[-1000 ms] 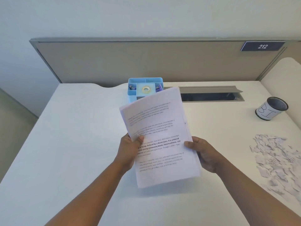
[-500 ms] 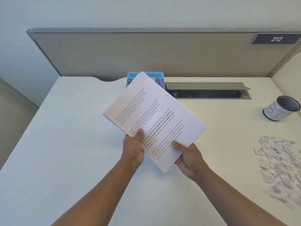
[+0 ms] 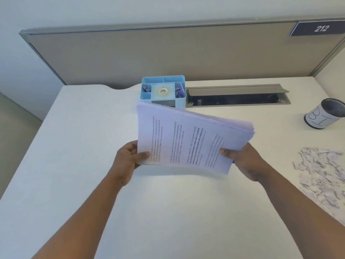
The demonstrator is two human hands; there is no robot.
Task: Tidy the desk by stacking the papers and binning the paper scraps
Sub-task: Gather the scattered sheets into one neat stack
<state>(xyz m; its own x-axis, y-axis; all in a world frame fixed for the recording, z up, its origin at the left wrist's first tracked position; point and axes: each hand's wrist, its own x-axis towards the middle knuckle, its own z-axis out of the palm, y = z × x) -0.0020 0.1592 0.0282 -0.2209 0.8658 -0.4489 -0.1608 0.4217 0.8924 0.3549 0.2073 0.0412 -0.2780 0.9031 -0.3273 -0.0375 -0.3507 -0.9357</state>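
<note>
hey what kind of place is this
Most likely an office cubicle: a white desk backed by a partition panel with a number plate reading 212, plus a blue desk organizer.

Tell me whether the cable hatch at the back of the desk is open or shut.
Open: the cable hatch has its grey lid tilted up along the back, showing a dark slot beneath.

bright, even overhead light; motion-blurred papers [image 3: 188,139], soft shadow beneath, wide-angle bowing at the edges

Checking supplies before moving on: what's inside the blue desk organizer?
The blue desk organizer holds a tape roll in the middle and binder clips in side compartments. The paper stack covers its front.
</note>
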